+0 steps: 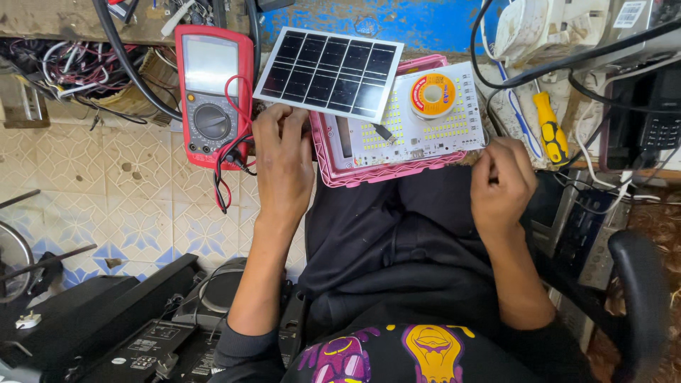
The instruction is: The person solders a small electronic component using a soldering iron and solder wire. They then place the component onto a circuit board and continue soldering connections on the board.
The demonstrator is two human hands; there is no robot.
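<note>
Setting, head view: cluttered repair bench [397,18] with chipped blue paint stood at the top; patterned floor tiles [106,206] lay below left.
Lap: the seated person's dark trousers [397,241] filled the centre, and the pink tray [333,170] rested partly on them, against the bench edge.
Tray contents: white LED panel board [447,124] lay in the tray, a solder spool [432,94] sat on the board, and a small solar panel [330,71] leaned tilted over the tray's upper left corner.
Left hand [284,159]: fingers were curled and pressed together beside the tray's left rim; whether they pinched a wire could not be told.
Right hand [502,181]: fingertips were bunched together just below the board's right corner, apparently pinching something too fine to make out.
Meter: red multimeter [214,92] lay left of the solar panel, its red and black leads [228,170] trailing under the left hand.
Nearby: yellow-handled screwdriver [550,128] lay right of the board among cables.
Risk, tray: judged likely to slide off the lap if a knee shifted.
Risk, panel: unsupported tilt could let it slip, straining its short wire.
Risk, leads: could snag the left wrist and drag the meter.
</note>
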